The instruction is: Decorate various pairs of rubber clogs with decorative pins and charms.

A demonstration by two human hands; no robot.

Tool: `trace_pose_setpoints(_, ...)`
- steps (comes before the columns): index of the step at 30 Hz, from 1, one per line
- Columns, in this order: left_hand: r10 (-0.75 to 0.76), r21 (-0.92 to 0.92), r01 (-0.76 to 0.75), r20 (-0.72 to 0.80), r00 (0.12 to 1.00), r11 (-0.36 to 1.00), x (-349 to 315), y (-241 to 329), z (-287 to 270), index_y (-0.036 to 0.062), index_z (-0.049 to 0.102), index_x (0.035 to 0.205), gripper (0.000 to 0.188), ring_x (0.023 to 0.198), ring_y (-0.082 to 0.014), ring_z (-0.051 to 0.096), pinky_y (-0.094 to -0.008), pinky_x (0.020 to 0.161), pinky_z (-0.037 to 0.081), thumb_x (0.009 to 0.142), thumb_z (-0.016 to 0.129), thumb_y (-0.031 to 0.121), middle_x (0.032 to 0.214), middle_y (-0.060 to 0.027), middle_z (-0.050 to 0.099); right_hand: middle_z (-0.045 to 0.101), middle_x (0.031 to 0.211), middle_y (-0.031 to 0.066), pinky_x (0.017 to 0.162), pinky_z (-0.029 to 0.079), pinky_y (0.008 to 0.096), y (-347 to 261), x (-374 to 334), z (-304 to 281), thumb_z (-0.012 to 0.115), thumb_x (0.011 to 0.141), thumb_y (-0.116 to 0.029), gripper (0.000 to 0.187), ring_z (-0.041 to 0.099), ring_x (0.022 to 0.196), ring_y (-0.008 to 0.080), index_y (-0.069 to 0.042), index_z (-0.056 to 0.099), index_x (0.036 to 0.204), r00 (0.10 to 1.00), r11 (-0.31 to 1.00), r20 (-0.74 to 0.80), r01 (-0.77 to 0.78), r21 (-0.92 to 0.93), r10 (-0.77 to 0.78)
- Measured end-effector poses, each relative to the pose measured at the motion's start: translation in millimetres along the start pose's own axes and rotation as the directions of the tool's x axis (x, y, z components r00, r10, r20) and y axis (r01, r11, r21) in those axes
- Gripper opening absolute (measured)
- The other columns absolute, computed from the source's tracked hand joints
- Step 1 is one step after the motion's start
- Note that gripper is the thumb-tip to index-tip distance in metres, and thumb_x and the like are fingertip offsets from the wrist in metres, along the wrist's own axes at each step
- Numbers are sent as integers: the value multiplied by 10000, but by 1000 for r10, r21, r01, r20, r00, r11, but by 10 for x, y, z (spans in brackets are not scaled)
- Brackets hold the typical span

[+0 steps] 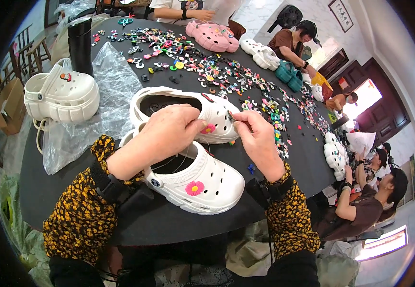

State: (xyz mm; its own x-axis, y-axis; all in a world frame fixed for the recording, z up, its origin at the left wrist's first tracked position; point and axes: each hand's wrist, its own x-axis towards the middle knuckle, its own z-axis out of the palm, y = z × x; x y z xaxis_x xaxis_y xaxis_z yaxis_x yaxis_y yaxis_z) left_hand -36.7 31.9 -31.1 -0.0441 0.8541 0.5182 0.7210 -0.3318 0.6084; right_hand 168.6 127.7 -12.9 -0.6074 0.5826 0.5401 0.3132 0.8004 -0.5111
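Two white clogs lie side by side in front of me on the black table. On the far clog [217, 107] my left hand [169, 128] grips the upper, with its thumb beside a pink flower charm [209, 128]. My right hand [256, 139] is closed at the toe, thumb and forefinger pinching a small dark shoe charm [231, 115] at the clog's surface; the fingers partly hide it. The near clog [221, 184] carries a pink flower charm with a yellow centre [194, 188]. A thin clear loop hangs under my left hand.
Many loose colourful charms [212, 71] spread across the black table [169, 229]. At the left are a white clog pair [64, 98], a clear plastic bag [107, 95] and a black cylinder [80, 45]. Pink clogs [212, 37] stand at the far edge. Several people sit around the table.
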Motion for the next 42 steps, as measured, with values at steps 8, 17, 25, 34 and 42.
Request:
trace_pose_setpoints(8, -84, 33, 83, 47, 995, 996, 6, 77, -28, -21, 546, 713, 289, 638, -368, 588, -434, 575, 434, 864, 580, 223, 650, -202, 564, 624, 847, 138, 680, 492, 300, 8, 10, 97, 599, 812, 6, 92, 626, 756, 231, 21, 634, 895, 998, 998, -35, 58, 14, -57)
trace_pose_setpoints(17, -83, 7, 83, 53, 995, 997, 21, 94, -24, -19, 534, 696, 302, 589, -351, 573, -419, 548, 426, 864, 588, 226, 622, -201, 548, 576, 835, 115, 668, 476, 352, 37, -11, 124, 659, 739, 10, 172, 581, 777, 276, -6, 639, 909, 946, 915, -38, 302, -269, -323)
trace_pose_setpoints(25, -97, -3, 97, 35, 995, 995, 0, 68, -4, -29, 511, 672, 306, 511, -296, 545, -391, 517, 411, 863, 587, 198, 561, -181, 509, 517, 826, 104, 686, 427, 372, -23, -5, 120, 607, 756, -21, 199, 519, 787, 273, 23, 621, 949, 907, 802, 144, 417, -428, -395)
trace_pose_setpoints(34, -113, -14, 115, 86, 990, 993, 39, 74, -21, -36, 503, 678, 299, 485, -275, 517, -385, 505, 396, 864, 587, 183, 543, -175, 496, 504, 864, 108, 724, 418, 367, -86, 44, 29, 605, 763, -31, 225, 503, 831, 268, 37, 612, 977, 910, 812, 247, 409, -417, -332)
trace_pose_setpoints(42, -76, -24, 77, 46, 996, 997, 22, 65, -16, -38, 513, 720, 277, 530, -305, 528, -393, 532, 407, 866, 586, 186, 610, -195, 531, 589, 911, 145, 772, 466, 361, -5, -71, -129, 605, 792, 4, 134, 579, 862, 296, 18, 645, 920, 987, 986, 91, 138, -95, -129)
